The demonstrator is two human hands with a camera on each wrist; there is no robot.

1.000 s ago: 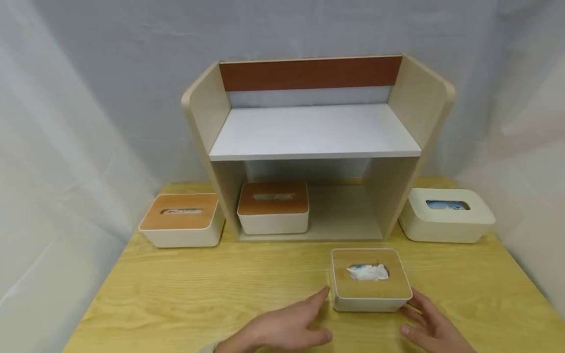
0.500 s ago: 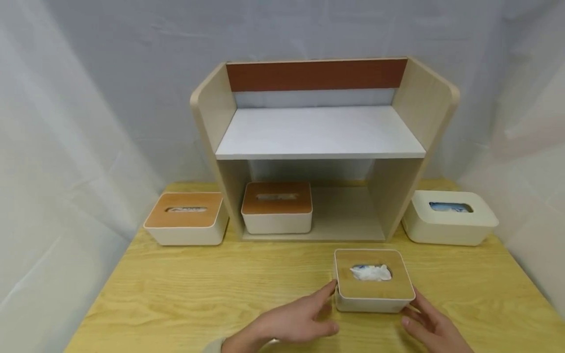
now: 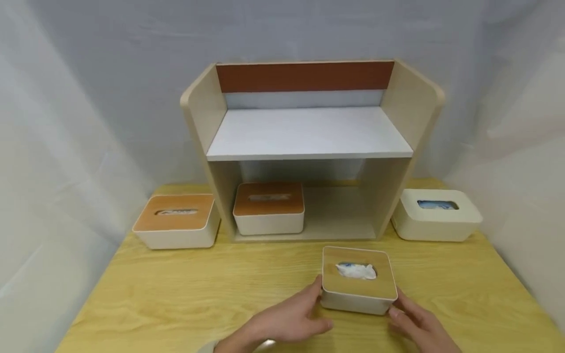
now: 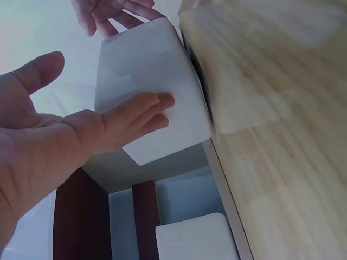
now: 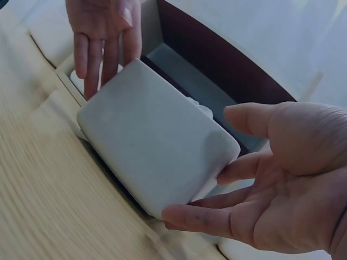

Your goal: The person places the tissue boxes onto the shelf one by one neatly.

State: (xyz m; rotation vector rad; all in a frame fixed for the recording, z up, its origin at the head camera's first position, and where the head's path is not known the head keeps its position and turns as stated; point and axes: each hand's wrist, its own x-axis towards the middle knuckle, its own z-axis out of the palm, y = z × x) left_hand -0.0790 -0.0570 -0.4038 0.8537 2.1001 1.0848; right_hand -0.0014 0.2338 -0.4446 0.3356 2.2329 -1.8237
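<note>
A white tissue box with a light wooden lid [image 3: 348, 287] stands on the near part of the table, a tissue showing in its slot. My left hand [image 3: 289, 316] touches its left side with straight fingers; the left wrist view shows the thumb of that hand [image 4: 81, 124] held away from the box. At the right side is my right hand [image 3: 419, 326], fingertips at the lower corner. In the right wrist view the fingers of this hand [image 5: 265, 189] lie along the box's end, thumb apart from it.
Behind stands a two-tier shelf [image 3: 309, 132], with a brown-lidded tissue box [image 3: 270, 223] in its lower left. Another brown-lidded box [image 3: 176, 238] sits left of the shelf, and an all-white one [image 3: 437, 228] sits right of it. The wooden table [image 3: 198, 279] runs underneath.
My left fingertips have moved from just beside the box onto its side. The box has turned slightly clockwise between my hands. The head view has shifted a little.
</note>
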